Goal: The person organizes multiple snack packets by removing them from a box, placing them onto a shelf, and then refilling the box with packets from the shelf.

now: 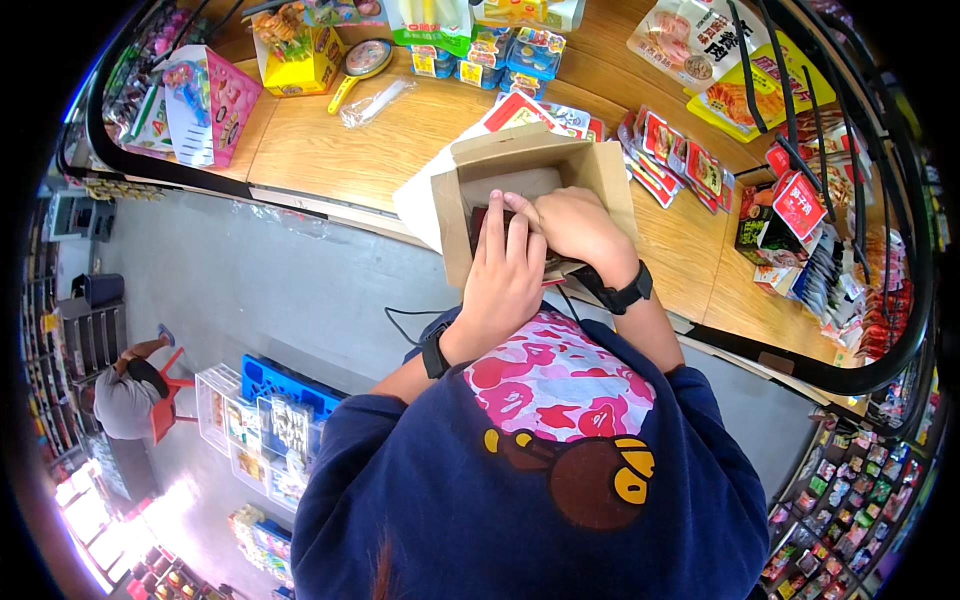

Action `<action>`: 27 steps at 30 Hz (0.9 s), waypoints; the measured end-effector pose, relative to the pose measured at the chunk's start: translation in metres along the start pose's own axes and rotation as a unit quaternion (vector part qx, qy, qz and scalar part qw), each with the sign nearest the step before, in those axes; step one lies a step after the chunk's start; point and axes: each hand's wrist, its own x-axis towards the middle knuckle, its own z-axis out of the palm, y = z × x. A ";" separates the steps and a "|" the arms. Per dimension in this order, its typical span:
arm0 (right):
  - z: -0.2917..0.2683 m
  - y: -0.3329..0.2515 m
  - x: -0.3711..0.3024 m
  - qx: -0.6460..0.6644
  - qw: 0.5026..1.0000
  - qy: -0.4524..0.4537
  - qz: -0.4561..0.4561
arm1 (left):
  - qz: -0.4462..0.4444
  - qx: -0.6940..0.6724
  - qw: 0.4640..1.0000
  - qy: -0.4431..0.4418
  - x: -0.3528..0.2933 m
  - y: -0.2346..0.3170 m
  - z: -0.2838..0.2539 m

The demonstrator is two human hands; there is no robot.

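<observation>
Partway, we judge: our left hand (508, 268) and right hand (583, 232) are both in the open cardboard box (607, 172), by a dark item (478, 226); whether they grip it, we can't tell. Red packets (690, 168) lie on the shelf (305, 145); what's left inside is mostly hidden.

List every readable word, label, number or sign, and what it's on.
Wording not copied; where print stands:
White pouch: large dark characters.
Yellow pouch: print, partly covered.
Red card: pale characters.
Pink display box: too small to read.
Lower-right shelf packets: too small or blurred.
Open cardboard box: none legible.
</observation>
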 end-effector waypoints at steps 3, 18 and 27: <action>-0.005 -0.005 -0.002 0.024 0.999 -0.008 0.036 | -0.007 -0.030 0.999 -0.025 -0.002 -0.003 0.004; 0.013 -0.004 -0.010 -0.003 0.991 0.133 -0.001 | 0.016 0.018 0.990 -0.136 0.004 -0.004 -0.009; -0.028 -0.031 -0.047 0.080 0.954 0.277 -0.085 | 0.016 -0.007 0.988 -0.151 -0.001 -0.008 -0.011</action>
